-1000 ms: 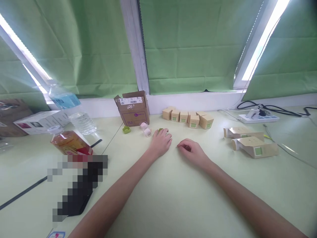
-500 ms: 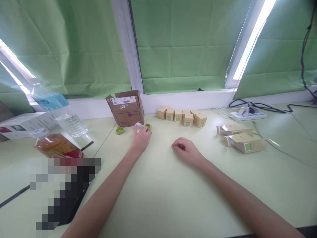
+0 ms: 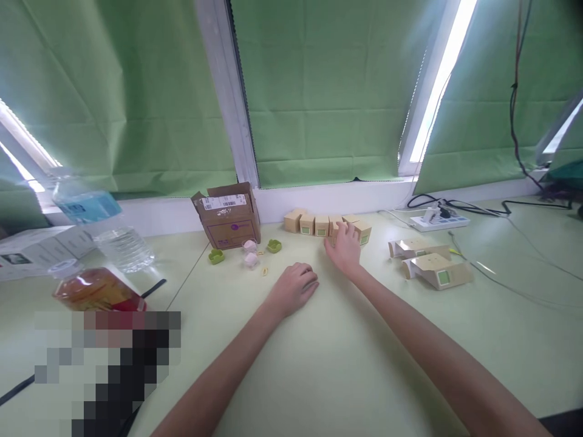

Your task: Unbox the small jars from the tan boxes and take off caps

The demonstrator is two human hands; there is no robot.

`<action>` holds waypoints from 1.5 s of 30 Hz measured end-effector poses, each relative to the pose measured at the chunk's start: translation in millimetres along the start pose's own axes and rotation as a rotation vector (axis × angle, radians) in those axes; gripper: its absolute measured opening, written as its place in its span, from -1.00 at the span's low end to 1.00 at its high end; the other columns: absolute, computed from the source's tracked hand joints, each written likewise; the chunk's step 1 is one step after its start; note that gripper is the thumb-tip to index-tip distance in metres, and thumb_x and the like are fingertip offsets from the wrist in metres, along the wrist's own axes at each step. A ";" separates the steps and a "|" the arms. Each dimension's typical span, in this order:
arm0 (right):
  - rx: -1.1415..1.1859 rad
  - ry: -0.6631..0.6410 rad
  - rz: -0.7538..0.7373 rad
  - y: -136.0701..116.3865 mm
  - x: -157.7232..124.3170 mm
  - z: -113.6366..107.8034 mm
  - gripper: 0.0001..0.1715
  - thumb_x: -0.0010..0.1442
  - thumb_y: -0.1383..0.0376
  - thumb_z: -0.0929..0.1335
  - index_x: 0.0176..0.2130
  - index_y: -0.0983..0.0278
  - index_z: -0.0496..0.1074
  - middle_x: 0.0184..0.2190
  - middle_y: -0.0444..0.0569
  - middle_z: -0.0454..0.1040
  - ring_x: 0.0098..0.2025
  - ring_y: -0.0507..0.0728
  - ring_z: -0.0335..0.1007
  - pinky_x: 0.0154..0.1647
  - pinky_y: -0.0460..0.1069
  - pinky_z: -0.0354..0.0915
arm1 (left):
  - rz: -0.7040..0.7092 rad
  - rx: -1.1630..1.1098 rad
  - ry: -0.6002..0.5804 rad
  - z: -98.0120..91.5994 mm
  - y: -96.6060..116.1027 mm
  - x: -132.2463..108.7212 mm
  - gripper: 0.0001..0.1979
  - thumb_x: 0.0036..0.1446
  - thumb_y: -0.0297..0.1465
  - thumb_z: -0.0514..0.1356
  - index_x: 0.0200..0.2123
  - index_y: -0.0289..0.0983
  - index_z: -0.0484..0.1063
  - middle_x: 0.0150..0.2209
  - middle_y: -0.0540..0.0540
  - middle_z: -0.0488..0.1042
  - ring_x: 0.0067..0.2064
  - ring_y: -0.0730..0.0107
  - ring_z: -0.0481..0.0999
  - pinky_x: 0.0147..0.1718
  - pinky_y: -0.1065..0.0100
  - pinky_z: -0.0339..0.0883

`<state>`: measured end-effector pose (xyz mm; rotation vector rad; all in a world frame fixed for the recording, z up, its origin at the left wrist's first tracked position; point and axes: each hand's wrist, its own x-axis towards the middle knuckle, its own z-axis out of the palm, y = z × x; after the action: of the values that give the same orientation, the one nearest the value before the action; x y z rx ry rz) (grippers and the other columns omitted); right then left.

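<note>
My right hand (image 3: 345, 247) reaches over the row of small brown cardboard boxes (image 3: 322, 226), its thumb and fingers around the front small cardboard box, which it mostly hides. My left hand (image 3: 295, 288) rests on the table with its fingers curled in and nothing visible in them. Beyond it to the left lie two pinkish-white translucent pieces (image 3: 250, 260), too small to name, and small yellow bits (image 3: 265, 272). Two green flower-shaped pieces (image 3: 274, 246) sit on either side of them.
An opened brown carton (image 3: 230, 221) stands against the wall. On the right lie two unfolded cardboard boxes (image 3: 439, 271), with a white power strip (image 3: 439, 223) and cables behind. Leftward are a clear water bottle (image 3: 125, 246), an amber drink bottle (image 3: 98, 291) and a white box (image 3: 45, 249).
My left hand has left the pinkish pieces and come back toward me and rightward. My right hand has moved forward from the bare table onto the front small box. The view has shifted slightly.
</note>
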<state>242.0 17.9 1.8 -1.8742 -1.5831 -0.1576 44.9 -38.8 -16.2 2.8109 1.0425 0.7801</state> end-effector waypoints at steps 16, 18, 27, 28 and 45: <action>0.069 -0.101 -0.112 28.9 18.1 24.1 -0.40 0.29 0.22 0.31 0.28 0.18 0.21 0.09 0.16 0.31 -0.16 0.24 0.50 -0.16 0.13 0.44 | -0.245 -0.028 0.086 11.7 -2.9 7.6 -0.60 0.35 -0.35 0.09 0.23 -0.19 0.26 0.01 -0.18 0.51 0.01 0.13 0.52 0.01 0.09 0.38; 0.264 -0.129 -0.202 33.5 3.8 19.1 -0.32 0.23 0.20 0.37 0.29 0.17 0.20 0.06 0.12 0.34 -0.16 0.22 0.49 -0.12 0.14 0.44 | -0.249 -0.050 0.138 10.7 -2.8 6.9 -0.57 0.37 -0.31 0.07 0.27 -0.17 0.20 0.07 -0.19 0.47 0.05 0.13 0.51 0.04 0.09 0.39; 0.703 -0.446 -0.173 32.4 -56.4 -16.2 -0.40 0.05 0.10 0.49 0.03 0.28 0.40 -0.28 -0.07 0.46 -0.31 0.14 0.40 -0.29 0.04 0.38 | -0.215 -0.202 0.197 2.3 16.9 3.5 -0.35 0.35 -0.15 0.14 0.41 -0.11 0.02 0.38 -0.27 0.14 0.33 0.01 0.27 0.18 0.04 0.36; 0.680 -0.413 -0.245 29.0 -59.8 -18.3 -0.50 0.06 0.13 0.48 -0.03 0.27 0.42 -0.24 -0.03 0.47 -0.23 0.18 0.41 -0.23 0.06 0.39 | -0.220 -0.243 0.195 2.1 21.9 2.5 -0.32 0.33 -0.14 0.17 0.41 -0.10 0.01 0.39 -0.26 0.13 0.35 0.01 0.24 0.20 0.03 0.34; 0.633 -0.297 -0.638 26.9 -65.8 -30.2 -0.32 0.33 0.26 0.34 0.36 0.10 0.14 0.33 0.07 0.28 0.35 0.26 0.22 0.35 0.27 0.23 | -0.614 -0.980 0.305 5.9 19.2 3.4 -0.54 0.12 -0.04 0.35 -0.16 -0.23 0.30 -0.17 -0.13 0.55 -0.22 0.28 0.62 -0.25 0.25 0.56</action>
<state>259.3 -54.6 -18.4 -0.9041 -2.0809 0.3296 61.3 -50.7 -15.8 1.4916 1.0518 1.1987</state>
